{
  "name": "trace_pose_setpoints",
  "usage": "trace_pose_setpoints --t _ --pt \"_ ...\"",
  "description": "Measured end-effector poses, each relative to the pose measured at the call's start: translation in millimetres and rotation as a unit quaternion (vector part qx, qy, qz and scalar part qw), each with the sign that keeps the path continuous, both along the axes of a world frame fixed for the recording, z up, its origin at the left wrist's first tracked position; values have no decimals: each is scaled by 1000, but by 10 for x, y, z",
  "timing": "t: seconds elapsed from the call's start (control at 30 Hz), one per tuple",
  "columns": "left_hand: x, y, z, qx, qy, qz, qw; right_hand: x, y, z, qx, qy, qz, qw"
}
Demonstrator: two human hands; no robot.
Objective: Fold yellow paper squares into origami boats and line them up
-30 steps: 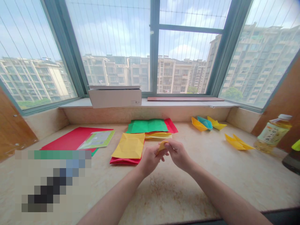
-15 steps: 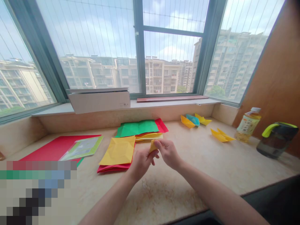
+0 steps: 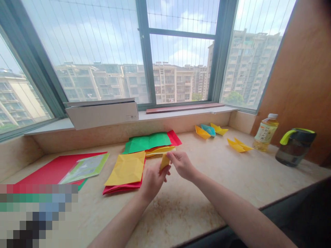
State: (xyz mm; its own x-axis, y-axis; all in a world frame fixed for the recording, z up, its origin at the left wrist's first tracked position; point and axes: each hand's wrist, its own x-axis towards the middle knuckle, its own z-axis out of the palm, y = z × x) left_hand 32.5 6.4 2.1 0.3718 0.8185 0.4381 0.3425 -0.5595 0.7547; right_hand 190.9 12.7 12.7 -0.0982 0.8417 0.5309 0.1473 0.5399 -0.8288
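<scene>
Above the counter, a small folded piece of yellow paper (image 3: 164,161) is held up between both hands. My left hand (image 3: 155,175) grips its lower part, fingers curled round it. At its upper right edge, my right hand (image 3: 182,165) pinches the paper between thumb and fingers. Much of the folded piece is hidden by the hands. Just left of my left hand lies a stack of yellow sheets (image 3: 125,168) over red sheets (image 3: 121,189). Behind the hands are creased green paper (image 3: 148,142), a red sheet (image 3: 175,137) and more folded yellow paper (image 3: 157,151).
Folded paper boats in yellow (image 3: 202,132), blue (image 3: 208,130) and yellow (image 3: 239,146) stand at the back right. Beyond them are a drink bottle (image 3: 266,133) and a dark jug (image 3: 294,148). Red paper (image 3: 49,168) lies left under a clear packet (image 3: 86,168); a white box (image 3: 103,115) sits on the sill.
The camera view has turned slightly right, so everything sits further left. Both hands still hold the yellow paper, and a little more of it shows between them.
</scene>
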Motion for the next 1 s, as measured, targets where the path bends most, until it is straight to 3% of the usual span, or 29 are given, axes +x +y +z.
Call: trace_pose_setpoints --t 0.23,0.4,0.53,0.63,0.73,0.83,1.0 --pt "-40 26 54 -53 -22 -40 998 18 64 -80 -8 -5 -6 1000" --pt "-31 43 3 -61 -32 -32 997 -5 62 -98 -7 -6 -17 1000" --pt "-18 43 -35 -37 -42 2 998 -4 76 -146 -9 -19 -65 998" --pt "-22 36 -38 49 -31 50 997 -1 83 -183 -17 -22 -81 996" --pt "-27 37 -50 107 -14 86 990 -7 75 -187 -23 -27 -53 998" --pt "-28 39 -68 80 -43 101 991 -18 53 -159 -24 -33 -13 999" --pt "-50 14 -9 75 -31 67 994 -25 10 -115 -18 -33 26 999"
